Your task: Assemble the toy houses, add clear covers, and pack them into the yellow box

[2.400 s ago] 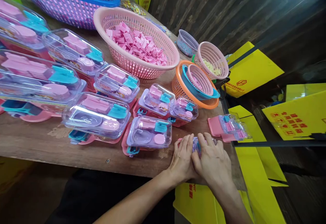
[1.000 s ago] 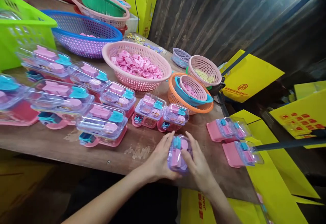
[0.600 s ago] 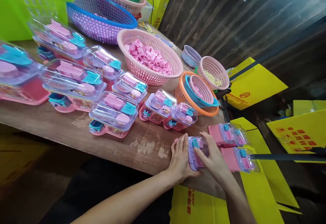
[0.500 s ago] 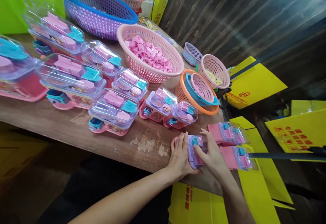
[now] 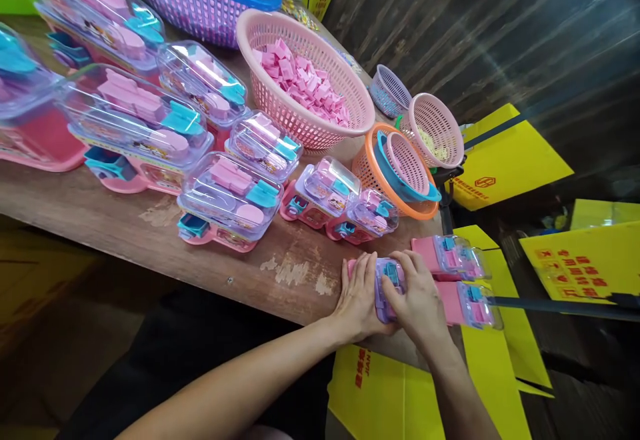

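Near the table's front edge, a pink and purple plastic toy (image 5: 383,300) with a blue piece on it lies on its side between my hands. My left hand (image 5: 356,303) is wrapped over its pink end. My right hand (image 5: 417,297) grips the other end, thumb beside the blue piece and fingers over the far side. My fingers hide much of the toy. Just right of my hands, similar toys with clear covers (image 5: 477,307) lie at the table's edge. A finished-looking toy of this kind (image 5: 230,200) stands upright to the left, among several others.
A pink basket (image 5: 310,120) holds many small pink pieces. Beside it stand nested orange and blue baskets (image 5: 367,163), a pale pink basket (image 5: 453,117) and a purple basket (image 5: 390,90). Yellow cartons (image 5: 505,160) stand past the table's right end; another carton (image 5: 385,393) is below its front edge.
My right hand's fingers have drawn in closer around the toy's end. My left hand keeps its hold. The whole view has shifted slightly.
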The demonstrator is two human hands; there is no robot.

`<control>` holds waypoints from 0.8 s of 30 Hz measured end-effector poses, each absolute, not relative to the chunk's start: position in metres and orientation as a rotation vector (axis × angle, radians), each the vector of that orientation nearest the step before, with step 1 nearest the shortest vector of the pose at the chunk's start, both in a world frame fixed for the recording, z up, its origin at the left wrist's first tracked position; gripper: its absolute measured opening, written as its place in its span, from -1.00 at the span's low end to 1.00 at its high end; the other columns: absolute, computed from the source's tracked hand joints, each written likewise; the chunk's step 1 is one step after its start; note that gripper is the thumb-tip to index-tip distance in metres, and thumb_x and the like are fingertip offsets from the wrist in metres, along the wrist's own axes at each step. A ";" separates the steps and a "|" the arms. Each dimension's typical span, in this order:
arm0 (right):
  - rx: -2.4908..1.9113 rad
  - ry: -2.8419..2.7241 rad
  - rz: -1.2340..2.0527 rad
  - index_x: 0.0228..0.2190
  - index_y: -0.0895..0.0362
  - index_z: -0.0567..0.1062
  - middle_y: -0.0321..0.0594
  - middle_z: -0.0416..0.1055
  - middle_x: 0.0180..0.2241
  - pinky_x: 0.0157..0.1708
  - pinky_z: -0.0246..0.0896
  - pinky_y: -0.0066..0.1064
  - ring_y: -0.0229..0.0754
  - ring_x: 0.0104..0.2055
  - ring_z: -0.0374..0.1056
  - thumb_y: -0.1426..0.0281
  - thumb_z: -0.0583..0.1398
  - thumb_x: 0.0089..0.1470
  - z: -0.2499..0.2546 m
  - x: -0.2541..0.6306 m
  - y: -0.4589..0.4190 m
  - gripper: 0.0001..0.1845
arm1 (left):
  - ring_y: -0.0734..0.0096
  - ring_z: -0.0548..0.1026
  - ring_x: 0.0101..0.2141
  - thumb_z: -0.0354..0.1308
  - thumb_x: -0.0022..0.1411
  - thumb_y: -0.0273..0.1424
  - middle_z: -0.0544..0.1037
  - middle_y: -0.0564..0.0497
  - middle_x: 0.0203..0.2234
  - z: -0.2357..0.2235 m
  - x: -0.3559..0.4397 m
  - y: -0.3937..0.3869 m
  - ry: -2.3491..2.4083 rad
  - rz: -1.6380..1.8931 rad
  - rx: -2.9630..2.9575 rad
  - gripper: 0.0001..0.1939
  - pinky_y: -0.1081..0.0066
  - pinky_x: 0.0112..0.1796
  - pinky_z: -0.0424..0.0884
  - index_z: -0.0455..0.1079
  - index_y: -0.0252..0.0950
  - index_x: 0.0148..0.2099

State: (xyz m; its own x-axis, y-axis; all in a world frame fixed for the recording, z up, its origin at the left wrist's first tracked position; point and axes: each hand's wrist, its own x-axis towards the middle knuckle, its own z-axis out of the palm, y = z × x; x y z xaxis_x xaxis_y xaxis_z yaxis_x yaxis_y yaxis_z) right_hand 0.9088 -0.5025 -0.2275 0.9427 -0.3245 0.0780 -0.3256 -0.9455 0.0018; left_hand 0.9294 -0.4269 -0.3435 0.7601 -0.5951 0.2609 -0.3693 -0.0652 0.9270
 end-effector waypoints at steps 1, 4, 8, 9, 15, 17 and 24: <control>3.045 -0.507 0.096 -0.06 0.05 0.30 -0.14 0.22 0.00 -0.09 0.20 -0.19 -0.05 -0.08 0.24 0.30 0.09 0.01 -0.227 0.909 -0.501 -0.59 | -0.02 -0.06 0.23 0.30 -0.32 -0.10 0.04 -0.32 0.21 -0.342 0.930 -0.426 -0.764 -0.219 1.670 0.28 -0.13 0.18 -0.29 -0.35 -0.41 0.31; 2.935 -0.515 0.025 -0.04 0.06 0.28 -0.14 0.23 0.00 -0.16 0.22 -0.20 -0.04 -0.11 0.24 0.30 0.08 0.02 -0.223 0.910 -0.493 -0.58 | -0.01 -0.01 0.21 0.33 -0.37 -0.12 0.08 -0.28 0.19 -0.340 0.932 -0.424 -0.751 -0.230 1.642 0.28 -0.10 0.19 -0.26 -0.30 -0.37 0.30; 2.769 -0.524 -0.025 -0.03 0.05 0.28 -0.13 0.22 0.02 -0.30 0.21 -0.22 -0.01 -0.17 0.23 0.28 0.07 0.03 -0.220 0.910 -0.482 -0.57 | -0.02 0.01 0.21 0.34 -0.38 -0.08 0.10 -0.26 0.19 -0.339 0.934 -0.422 -0.764 -0.263 1.635 0.29 -0.12 0.19 -0.26 -0.27 -0.35 0.30; 2.737 -0.521 -0.027 -0.03 0.05 0.29 -0.13 0.23 0.02 -0.34 0.20 -0.23 0.00 -0.18 0.23 0.28 0.07 0.03 -0.219 0.910 -0.480 -0.57 | -0.01 0.01 0.21 0.34 -0.38 -0.08 0.11 -0.26 0.19 -0.339 0.935 -0.422 -0.767 -0.267 1.637 0.28 -0.12 0.19 -0.26 -0.27 -0.35 0.30; 2.642 -0.531 -0.030 -0.03 0.04 0.30 -0.07 0.28 -0.04 -0.47 0.11 -0.26 0.01 -0.27 0.22 0.25 0.05 0.06 -0.218 0.910 -0.473 -0.59 | -0.01 0.06 0.19 0.33 -0.35 -0.13 0.14 -0.24 0.17 -0.337 0.935 -0.421 -0.745 -0.264 1.632 0.22 -0.10 0.19 -0.25 -0.24 -0.32 0.29; 2.622 -0.517 0.004 -0.04 0.03 0.31 -0.06 0.27 -0.03 -0.47 0.10 -0.25 0.01 -0.28 0.22 0.26 0.05 0.06 -0.219 0.910 -0.473 -0.60 | 0.00 0.07 0.18 0.30 -0.31 -0.14 0.14 -0.23 0.17 -0.338 0.936 -0.422 -0.747 -0.254 1.635 0.19 -0.10 0.19 -0.25 -0.24 -0.31 0.29; 2.568 -0.414 0.123 -0.11 -0.01 0.35 -0.08 0.31 -0.10 -0.51 0.06 -0.27 -0.04 -0.33 0.20 0.29 0.10 0.00 -0.221 0.913 -0.467 -0.65 | 0.00 0.05 0.19 0.26 -0.22 -0.19 0.14 -0.25 0.17 -0.339 0.937 -0.422 -0.767 -0.264 1.633 0.11 -0.10 0.18 -0.25 -0.25 -0.32 0.29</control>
